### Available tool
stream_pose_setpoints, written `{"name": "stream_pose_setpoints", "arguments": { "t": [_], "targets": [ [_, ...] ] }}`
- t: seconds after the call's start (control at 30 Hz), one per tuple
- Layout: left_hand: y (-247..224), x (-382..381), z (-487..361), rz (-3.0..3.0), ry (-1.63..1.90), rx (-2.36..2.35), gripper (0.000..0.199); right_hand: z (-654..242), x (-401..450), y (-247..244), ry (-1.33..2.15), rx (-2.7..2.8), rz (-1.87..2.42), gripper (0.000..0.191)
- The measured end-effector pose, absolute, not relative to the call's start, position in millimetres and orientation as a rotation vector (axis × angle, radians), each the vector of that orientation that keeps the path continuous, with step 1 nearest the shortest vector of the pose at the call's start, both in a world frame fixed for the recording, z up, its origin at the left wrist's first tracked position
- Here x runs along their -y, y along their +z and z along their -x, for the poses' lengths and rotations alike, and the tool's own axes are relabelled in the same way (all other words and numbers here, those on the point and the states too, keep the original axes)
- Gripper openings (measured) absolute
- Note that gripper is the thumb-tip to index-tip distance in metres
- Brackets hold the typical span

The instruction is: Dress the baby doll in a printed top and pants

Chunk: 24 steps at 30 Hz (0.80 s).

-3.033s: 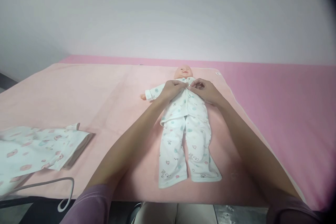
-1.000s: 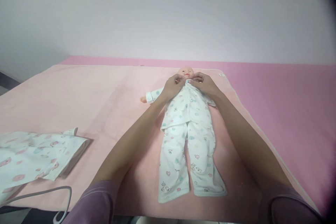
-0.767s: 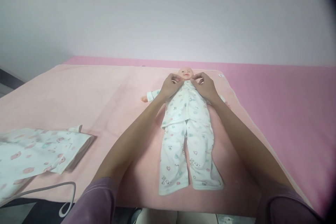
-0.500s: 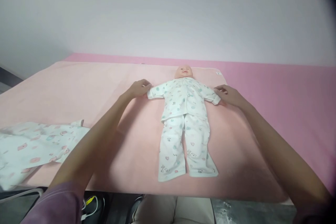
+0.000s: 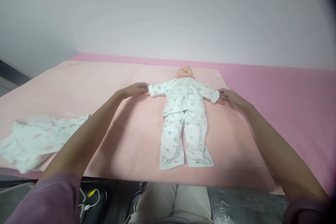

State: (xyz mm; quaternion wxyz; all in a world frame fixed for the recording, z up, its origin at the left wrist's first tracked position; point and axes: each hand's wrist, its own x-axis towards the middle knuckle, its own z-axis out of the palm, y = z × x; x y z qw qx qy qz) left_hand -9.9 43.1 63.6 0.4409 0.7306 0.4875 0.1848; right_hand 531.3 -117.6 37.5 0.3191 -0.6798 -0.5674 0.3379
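Note:
A baby doll [image 5: 185,71] lies on its back with its head toward the wall, arms spread to both sides. It wears a white long-sleeved top [image 5: 183,94] and white trousers [image 5: 172,138], both printed with small coloured figures. My left hand [image 5: 136,89] is closed round the doll's hand [image 5: 146,93] at the left cuff, its fingertips by the sleeve end. On the other side my right hand [image 5: 231,96] rests with fingers apart at the right cuff [image 5: 215,96], touching it. The doll's other hand [image 5: 221,101] shows beneath my fingers. The trouser legs lie flat and hide the feet.
A crumpled white printed garment [image 5: 44,136] lies at the left, partly behind my left forearm. A pale pink mat [image 5: 126,161] covers the pink table [image 5: 275,91]. White cables [image 5: 90,203] with a yellow tag are below the front edge. A grey wall [image 5: 168,14] stands behind.
Both sleeves reach slightly further out, and their cuffs show more plainly. My right hand has shifted outward from the sleeve, baring the doll's hand. My left fingers have straightened. The view has shifted slightly.

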Motion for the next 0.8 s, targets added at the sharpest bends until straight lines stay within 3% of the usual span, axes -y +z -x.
{"name": "stream_pose_setpoints", "arguments": {
  "t": [0.17,0.33,0.5,0.57,0.7,0.8],
  "targets": [
    [55,-59,-4,-1.917,0.428,-1.286,0.029,-527,116,38,0.726,1.611,1.815,0.033],
    [42,-70,-7,-2.13,0.633,-1.439,0.033,-530,102,25,0.069,1.737,1.804,0.033],
    [42,-12,-11,-2.279,0.944,-1.594,0.031,-506,139,29,-0.105,1.728,1.784,0.039],
    [44,34,-21,-2.317,1.011,-1.558,0.034,-481,171,35,-0.078,1.739,1.706,0.037],
    [46,118,-41,-2.326,0.583,-1.271,0.06,-427,230,35,0.288,1.972,1.588,0.038],
    [47,146,-53,-2.278,0.405,-1.263,0.057,-400,245,23,0.343,2.005,1.628,0.027]
  ]
}}
